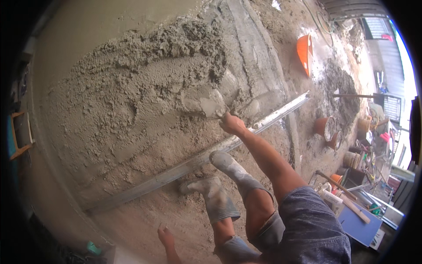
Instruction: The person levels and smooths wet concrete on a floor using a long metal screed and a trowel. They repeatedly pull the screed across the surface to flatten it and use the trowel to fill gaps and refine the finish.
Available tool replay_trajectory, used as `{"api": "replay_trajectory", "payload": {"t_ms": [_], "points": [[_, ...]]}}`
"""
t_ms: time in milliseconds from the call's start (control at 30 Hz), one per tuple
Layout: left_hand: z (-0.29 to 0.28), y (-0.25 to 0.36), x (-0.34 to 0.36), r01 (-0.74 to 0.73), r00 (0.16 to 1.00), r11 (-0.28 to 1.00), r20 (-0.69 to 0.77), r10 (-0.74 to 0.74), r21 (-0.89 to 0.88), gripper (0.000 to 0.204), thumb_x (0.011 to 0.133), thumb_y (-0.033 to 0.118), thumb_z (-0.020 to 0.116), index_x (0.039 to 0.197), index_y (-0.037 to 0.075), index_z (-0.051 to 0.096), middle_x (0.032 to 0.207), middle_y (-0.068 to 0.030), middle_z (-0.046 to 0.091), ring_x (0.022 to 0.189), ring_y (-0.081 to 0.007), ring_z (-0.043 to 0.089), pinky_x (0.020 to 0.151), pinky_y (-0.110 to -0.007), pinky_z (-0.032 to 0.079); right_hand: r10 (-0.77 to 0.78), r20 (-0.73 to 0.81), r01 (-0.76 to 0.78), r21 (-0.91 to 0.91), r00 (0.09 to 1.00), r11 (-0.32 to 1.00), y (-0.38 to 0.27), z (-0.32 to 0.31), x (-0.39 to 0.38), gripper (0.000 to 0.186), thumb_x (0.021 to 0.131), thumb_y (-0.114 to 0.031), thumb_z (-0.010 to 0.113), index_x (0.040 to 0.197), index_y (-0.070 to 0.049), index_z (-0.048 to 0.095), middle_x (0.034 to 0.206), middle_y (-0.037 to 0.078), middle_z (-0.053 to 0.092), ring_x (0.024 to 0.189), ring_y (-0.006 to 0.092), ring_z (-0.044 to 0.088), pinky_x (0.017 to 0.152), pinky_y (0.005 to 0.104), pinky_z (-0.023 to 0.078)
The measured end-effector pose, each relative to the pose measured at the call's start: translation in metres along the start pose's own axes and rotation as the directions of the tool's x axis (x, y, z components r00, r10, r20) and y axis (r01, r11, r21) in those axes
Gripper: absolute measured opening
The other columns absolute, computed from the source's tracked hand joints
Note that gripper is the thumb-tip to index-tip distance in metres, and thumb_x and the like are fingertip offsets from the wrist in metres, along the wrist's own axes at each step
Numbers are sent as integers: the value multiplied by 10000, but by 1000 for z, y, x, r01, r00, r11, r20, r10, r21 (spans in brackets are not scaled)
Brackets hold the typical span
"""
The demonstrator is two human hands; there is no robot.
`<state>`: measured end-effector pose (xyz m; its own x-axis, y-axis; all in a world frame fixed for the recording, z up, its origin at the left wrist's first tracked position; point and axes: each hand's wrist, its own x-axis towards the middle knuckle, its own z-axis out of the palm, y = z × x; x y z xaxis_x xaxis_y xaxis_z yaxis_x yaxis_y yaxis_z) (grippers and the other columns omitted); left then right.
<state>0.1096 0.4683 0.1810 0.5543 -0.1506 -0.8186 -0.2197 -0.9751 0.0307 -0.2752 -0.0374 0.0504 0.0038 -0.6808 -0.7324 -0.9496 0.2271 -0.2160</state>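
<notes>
My right hand (pixel 232 123) grips a trowel (pixel 210 106) whose blade is smeared with grey mortar. It lies on rough, wet mortar (pixel 127 97), just above a long straight metal bar (pixel 180 174) that runs diagonally across the floor. My left hand (pixel 166 237) hangs at the lower middle over bare ground, holding nothing, with its fingers loosely bent and apart. My booted feet (pixel 226 165) are on dirty ground just below the bar.
Smooth mortar (pixel 88 26) covers the upper left, beside a wooden frame (pixel 20 149) at the left edge. To the right are an orange tub (pixel 303 55), a dark mortar heap (pixel 343 83), two buckets (pixel 324 127), a blue board (pixel 358 229) and scattered tools.
</notes>
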Motion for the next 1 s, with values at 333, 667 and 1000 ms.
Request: {"api": "replay_trajectory", "payload": {"t_ms": [333, 667, 1000], "points": [[-27, 202, 86, 168, 969, 970, 209, -130, -175, 520, 1028, 223, 523, 1460, -42, 406, 1522, -237, 412, 1380, -359, 453, 1111, -435, 406, 360, -427, -360, 83, 830, 929, 103, -132, 47, 426, 864, -298, 584, 1246, -110, 569, 1147, 202, 674, 1071, 394, 642, 896, 475, 490], [80, 131, 272, 272, 953, 962, 129, -272, 24, 809, 1018, 532, 445, 1561, -17, 206, 1612, -248, 224, 1480, -393, 266, 1205, -478, 253, -169, -590, 132, -105, 789, 986, -20, -265, 306, 307, 963, -352, 608, 1049, -62, 555, 828, 131, 651, 703, 230, 619, 603, 402, 495], [102, 108, 272, 313, 948, 911, -33, -316, 270, 806, 994, 422, 559, 1540, -63, 216, 1574, -287, 290, 1435, -427, 334, 1168, -433, 304, -560, -530, 272, -525, 637, 806, 8, -238, 316, 303, 998, -431, 554, 1060, -137, 516, 868, 77, 643, 634, 206, 631, 484, 360, 490]]}}
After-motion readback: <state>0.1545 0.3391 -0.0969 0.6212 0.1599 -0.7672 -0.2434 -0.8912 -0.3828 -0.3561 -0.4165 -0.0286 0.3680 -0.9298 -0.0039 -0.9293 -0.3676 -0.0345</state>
